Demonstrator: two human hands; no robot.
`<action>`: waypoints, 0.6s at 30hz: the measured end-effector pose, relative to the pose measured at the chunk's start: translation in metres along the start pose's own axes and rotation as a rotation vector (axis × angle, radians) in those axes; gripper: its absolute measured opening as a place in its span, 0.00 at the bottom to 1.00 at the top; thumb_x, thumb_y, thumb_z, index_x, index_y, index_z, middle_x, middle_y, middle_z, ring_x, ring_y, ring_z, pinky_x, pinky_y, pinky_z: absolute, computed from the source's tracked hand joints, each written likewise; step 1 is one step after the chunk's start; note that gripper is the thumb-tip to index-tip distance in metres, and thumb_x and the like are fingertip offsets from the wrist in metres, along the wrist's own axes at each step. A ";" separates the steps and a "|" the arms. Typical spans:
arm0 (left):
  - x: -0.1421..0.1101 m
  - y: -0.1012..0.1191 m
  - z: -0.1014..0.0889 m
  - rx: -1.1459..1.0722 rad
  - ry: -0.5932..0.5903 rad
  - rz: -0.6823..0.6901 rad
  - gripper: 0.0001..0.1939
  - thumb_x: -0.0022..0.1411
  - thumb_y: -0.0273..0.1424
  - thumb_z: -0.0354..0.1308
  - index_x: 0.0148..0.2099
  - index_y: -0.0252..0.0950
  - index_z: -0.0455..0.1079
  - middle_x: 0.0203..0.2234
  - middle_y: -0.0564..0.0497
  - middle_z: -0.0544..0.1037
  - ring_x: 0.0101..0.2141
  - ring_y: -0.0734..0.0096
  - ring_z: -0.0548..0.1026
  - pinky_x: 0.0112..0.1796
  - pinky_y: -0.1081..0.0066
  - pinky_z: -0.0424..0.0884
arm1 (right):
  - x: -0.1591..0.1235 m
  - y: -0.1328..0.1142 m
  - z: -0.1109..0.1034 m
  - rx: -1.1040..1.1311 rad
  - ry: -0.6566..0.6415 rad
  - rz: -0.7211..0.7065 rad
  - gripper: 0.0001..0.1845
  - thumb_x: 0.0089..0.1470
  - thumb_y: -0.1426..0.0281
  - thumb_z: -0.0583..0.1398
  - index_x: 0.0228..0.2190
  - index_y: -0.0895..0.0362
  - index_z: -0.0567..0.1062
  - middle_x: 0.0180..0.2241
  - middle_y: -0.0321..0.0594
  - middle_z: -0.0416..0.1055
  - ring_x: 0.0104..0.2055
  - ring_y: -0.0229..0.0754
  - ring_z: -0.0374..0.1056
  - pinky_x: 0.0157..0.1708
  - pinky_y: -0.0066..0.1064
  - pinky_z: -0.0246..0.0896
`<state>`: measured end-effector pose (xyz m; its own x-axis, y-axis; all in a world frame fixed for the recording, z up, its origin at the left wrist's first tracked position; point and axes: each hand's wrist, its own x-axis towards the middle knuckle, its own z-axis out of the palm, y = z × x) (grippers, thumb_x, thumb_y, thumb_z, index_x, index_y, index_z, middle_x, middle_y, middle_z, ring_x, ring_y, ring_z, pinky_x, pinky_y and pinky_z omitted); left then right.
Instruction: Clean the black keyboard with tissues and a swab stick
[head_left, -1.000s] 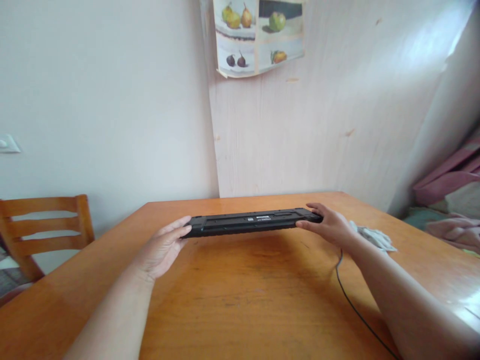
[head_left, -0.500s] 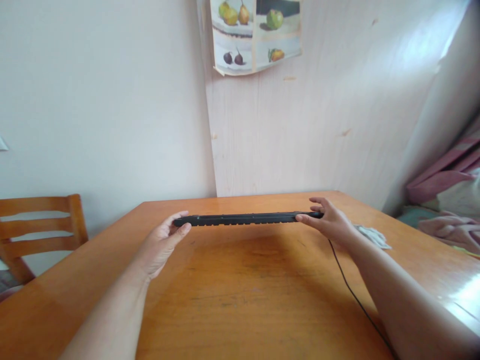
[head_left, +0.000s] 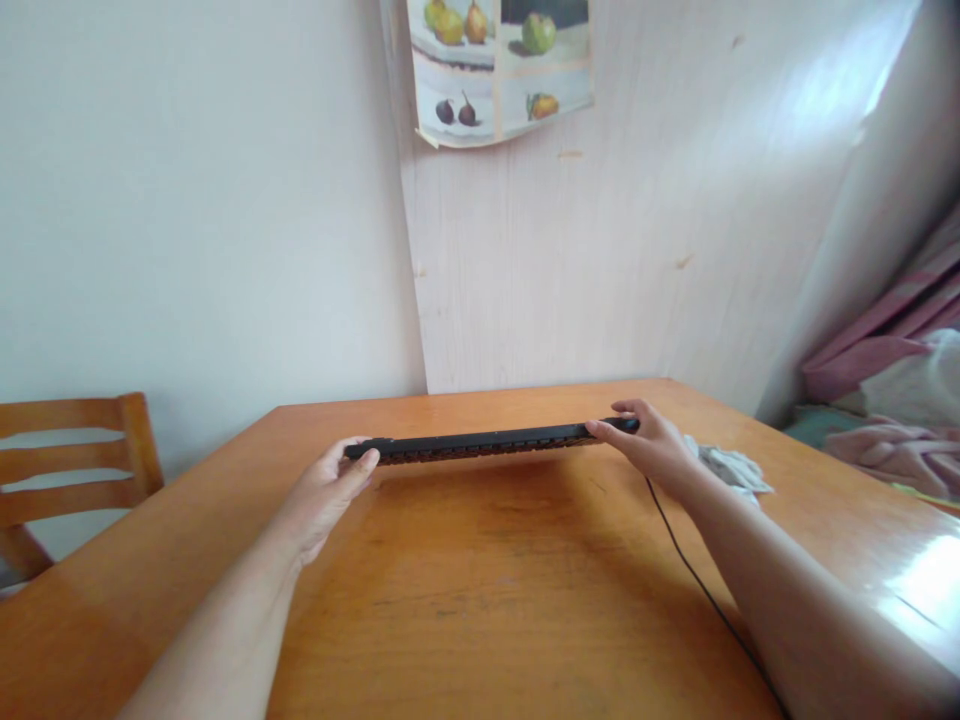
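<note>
A black keyboard (head_left: 480, 442) is held edge-on above the table, its keys facing down and toward the tabletop. My left hand (head_left: 339, 488) grips its left end, thumb on the near edge and fingers behind. At the right end, my right hand (head_left: 646, 440) is closed on the keyboard with the thumb along the near edge. The keyboard tilts slightly, its right end higher than its left. From near my right hand a thin black cable (head_left: 686, 562) runs down past the right forearm.
The wooden table (head_left: 450, 610) reaches to the wall. A crumpled grey cloth (head_left: 731, 468) lies behind my right forearm. A wooden chair (head_left: 75, 470) stands at the left. Fabric (head_left: 877, 450) is piled at the right. A fruit picture sheet (head_left: 517, 75) hangs on the wall.
The keyboard has rolled a little, so more of its key side shows below the edge, and its left end has dipped slightly. Both hands keep their hold. The view has shifted slightly.
</note>
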<state>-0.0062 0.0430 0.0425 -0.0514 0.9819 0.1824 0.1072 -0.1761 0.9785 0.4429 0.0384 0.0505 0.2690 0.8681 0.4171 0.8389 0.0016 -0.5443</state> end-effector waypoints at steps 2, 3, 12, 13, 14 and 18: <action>0.000 0.000 0.000 -0.003 -0.001 0.031 0.30 0.54 0.48 0.67 0.55 0.39 0.69 0.45 0.48 0.75 0.51 0.61 0.73 0.56 0.56 0.66 | -0.001 -0.001 -0.001 0.064 0.038 0.044 0.39 0.48 0.40 0.60 0.53 0.51 0.70 0.41 0.46 0.78 0.39 0.53 0.74 0.38 0.41 0.67; 0.000 0.000 0.000 -0.011 -0.010 0.015 0.30 0.54 0.48 0.67 0.55 0.39 0.69 0.45 0.47 0.75 0.50 0.61 0.73 0.56 0.56 0.67 | -0.001 -0.002 -0.001 0.080 0.037 0.057 0.39 0.47 0.40 0.61 0.53 0.50 0.71 0.41 0.46 0.78 0.40 0.54 0.74 0.39 0.42 0.67; -0.003 0.002 -0.002 -0.019 -0.048 -0.012 0.28 0.55 0.46 0.67 0.53 0.38 0.70 0.49 0.46 0.74 0.52 0.61 0.71 0.55 0.59 0.66 | -0.002 -0.001 0.001 0.093 -0.018 0.093 0.42 0.45 0.38 0.61 0.54 0.50 0.70 0.48 0.49 0.76 0.47 0.58 0.72 0.45 0.46 0.65; -0.003 0.002 -0.002 -0.016 -0.057 -0.032 0.28 0.54 0.46 0.67 0.52 0.37 0.70 0.48 0.46 0.74 0.52 0.61 0.72 0.55 0.59 0.66 | -0.002 -0.001 0.001 0.090 -0.032 0.095 0.42 0.45 0.38 0.61 0.53 0.50 0.71 0.48 0.49 0.76 0.48 0.59 0.72 0.45 0.47 0.65; -0.003 0.002 -0.003 -0.010 -0.061 -0.037 0.27 0.54 0.46 0.67 0.52 0.37 0.70 0.48 0.46 0.75 0.52 0.61 0.72 0.55 0.59 0.66 | -0.002 -0.001 0.001 0.091 -0.036 0.094 0.41 0.45 0.38 0.61 0.53 0.50 0.71 0.48 0.49 0.76 0.48 0.59 0.72 0.45 0.47 0.65; 0.000 -0.001 -0.004 0.002 -0.042 0.034 0.27 0.55 0.46 0.67 0.53 0.38 0.71 0.49 0.46 0.75 0.54 0.60 0.70 0.57 0.58 0.63 | -0.002 -0.002 0.001 0.122 0.002 0.086 0.41 0.44 0.39 0.62 0.54 0.50 0.70 0.47 0.47 0.77 0.45 0.56 0.73 0.43 0.44 0.65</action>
<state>-0.0101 0.0424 0.0417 -0.0057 0.9774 0.2112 0.1097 -0.2094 0.9717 0.4405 0.0372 0.0496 0.3382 0.8667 0.3666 0.7489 -0.0119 -0.6625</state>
